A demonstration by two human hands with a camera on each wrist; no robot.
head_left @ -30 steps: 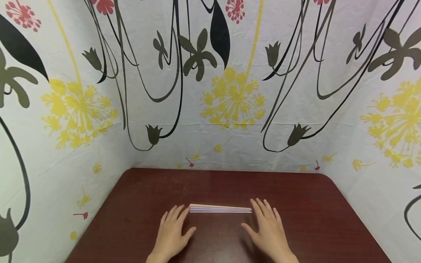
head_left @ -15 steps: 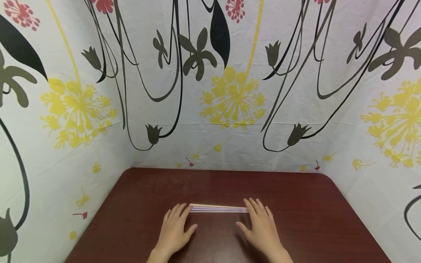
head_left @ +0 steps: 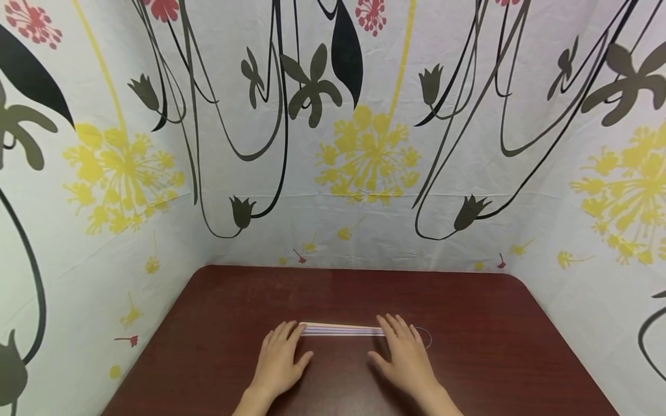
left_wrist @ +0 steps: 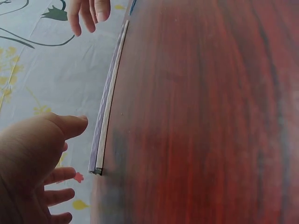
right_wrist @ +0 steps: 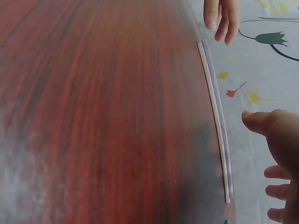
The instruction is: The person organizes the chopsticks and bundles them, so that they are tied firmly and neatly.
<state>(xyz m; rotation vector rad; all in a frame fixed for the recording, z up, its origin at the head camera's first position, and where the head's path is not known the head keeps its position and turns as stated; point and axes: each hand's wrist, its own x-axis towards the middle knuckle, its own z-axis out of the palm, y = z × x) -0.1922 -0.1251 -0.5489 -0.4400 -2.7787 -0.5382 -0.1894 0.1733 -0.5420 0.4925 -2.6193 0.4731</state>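
Observation:
A long, narrow bundle of thin pale strips [head_left: 340, 330], white, lilac and cream, lies crosswise on the table. My left hand [head_left: 278, 361] is at its left end, and my right hand [head_left: 408, 358] covers its right end. Both hands have fingers extended and thumbs spread apart; whether the fingertips touch the strips cannot be told. A thin cord loop [head_left: 430, 337] shows beyond the right fingers. In the left wrist view, a lilac and a cream strip [left_wrist: 110, 88] run side by side, with small dark pieces at the near end. The right wrist view shows the strips [right_wrist: 217, 116] beside my right hand [right_wrist: 284, 144].
The dark red-brown wooden table [head_left: 494, 346] has rounded far corners. White cloth [head_left: 359, 231] printed with yellow, red and grey-green flowers hangs around its back and sides. A small blue-teal bit [right_wrist: 227, 221] lies near the strips' end in the right wrist view.
My right hand has moved left over the bundle's right end, uncovering the cord loop. My left hand has shifted slightly right; the bundle stays in place.

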